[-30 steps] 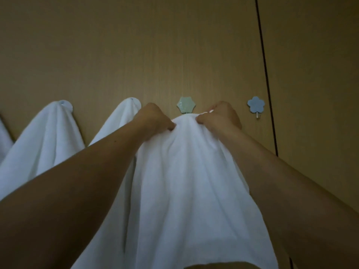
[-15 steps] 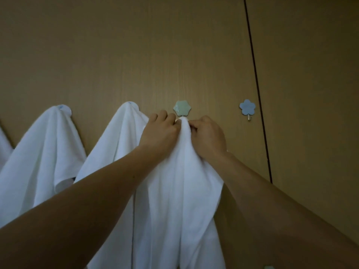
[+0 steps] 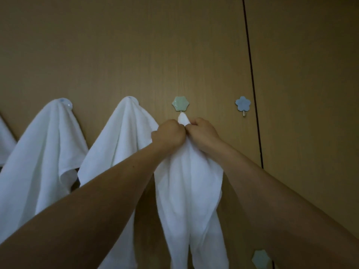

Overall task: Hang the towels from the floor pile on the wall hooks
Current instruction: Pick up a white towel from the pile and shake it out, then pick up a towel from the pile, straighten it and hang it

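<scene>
A white towel (image 3: 190, 191) hangs down the wooden wall, its bunched top corner pinched just under the green flower-shaped hook (image 3: 180, 103). My left hand (image 3: 168, 134) and my right hand (image 3: 202, 133) are both shut on that top, knuckle to knuckle, right below the hook's metal pin. The towel tip touches the pin. Two other white towels (image 3: 44, 152) (image 3: 120, 144) hang from hooks to the left. A blue flower hook (image 3: 242, 103) to the right is bare.
A dark vertical seam (image 3: 252, 84) splits the wall panels right of the blue hook. Another green flower hook (image 3: 261, 259) shows low at the bottom right. A further white towel's edge (image 3: 5, 142) shows at the far left.
The towel went from spread wide between my hands to gathered into a narrow bunch. Both hands came together and dropped slightly below the green hook.
</scene>
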Demonstrator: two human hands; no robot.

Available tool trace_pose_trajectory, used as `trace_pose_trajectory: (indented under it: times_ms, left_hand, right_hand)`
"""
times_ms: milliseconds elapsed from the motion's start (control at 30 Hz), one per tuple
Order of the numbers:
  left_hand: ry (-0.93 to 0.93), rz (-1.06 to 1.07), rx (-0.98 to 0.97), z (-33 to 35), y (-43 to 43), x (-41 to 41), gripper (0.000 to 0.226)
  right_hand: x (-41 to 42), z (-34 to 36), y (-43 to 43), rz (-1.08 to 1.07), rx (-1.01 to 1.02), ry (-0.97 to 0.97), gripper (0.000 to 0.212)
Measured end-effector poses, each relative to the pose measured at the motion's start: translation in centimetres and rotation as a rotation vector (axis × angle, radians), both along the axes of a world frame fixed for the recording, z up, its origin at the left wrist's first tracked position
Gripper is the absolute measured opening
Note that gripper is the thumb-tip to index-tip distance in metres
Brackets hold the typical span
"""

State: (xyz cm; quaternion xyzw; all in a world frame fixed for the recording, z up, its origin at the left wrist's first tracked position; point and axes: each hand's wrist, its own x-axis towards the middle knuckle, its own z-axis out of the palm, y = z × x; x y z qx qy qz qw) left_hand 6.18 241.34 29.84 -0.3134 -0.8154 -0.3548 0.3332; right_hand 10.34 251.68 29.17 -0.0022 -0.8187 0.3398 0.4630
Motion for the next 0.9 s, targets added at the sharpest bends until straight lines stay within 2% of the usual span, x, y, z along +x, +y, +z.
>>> trace_pose_trajectory:
  times_ms: [67, 133, 200, 267, 400, 500, 733, 800, 900]
  left_hand:
    - [0.028, 0.05, 0.151, -1.5, 0.7, 0.6, 0.022]
    - [-0.006, -0.001, 0.286, -2.8, 1.1, 1.1, 0.03]
    - [-0.17, -0.174, 0.422, -3.3, 1.2, 1.4, 0.039]
    - [-0.318, -0.341, 0.523, -3.6, 1.0, 1.3, 0.044]
    - [-0.41, -0.505, 0.603, -6.4, 0.5, 0.7, 0.032]
    - [-0.457, -0.569, 0.687, -9.4, 0.0, 0.4, 0.033]
    - [-0.71, -0.645, 0.73, -16.9, -0.8, 1.0, 0.033]
    - [-0.711, -0.637, 0.709, -19.5, -1.1, 1.0, 0.038]
    - [-0.725, -0.663, 0.711, -24.2, -1.6, 1.7, 0.033]
  right_hand:
    - [0.3, -0.5, -0.2, 0.044, -0.095, -0.087, 0.025]
    - [0.0, -1.6, -0.4, 0.126, -0.209, -0.158, 0.041]
    - [-0.3, -2.9, -0.5, 0.18, -0.313, -0.156, 0.051]
    - [-0.1, -3.8, -0.3, 0.214, -0.377, -0.092, 0.051]
    - [0.8, -5.9, 0.4, 0.229, -0.394, -0.059, 0.04]
    - [1.2, -8.4, 0.0, 0.281, -0.465, -0.059, 0.039]
    - [2.6, -15.0, -0.8, 0.134, -0.539, 0.039, 0.052]
    - [3.1, -17.6, -1.0, 0.135, -0.528, 0.007, 0.049]
    - [4.2, -23.0, -1.2, 0.064, -0.49, -0.106, 0.041]
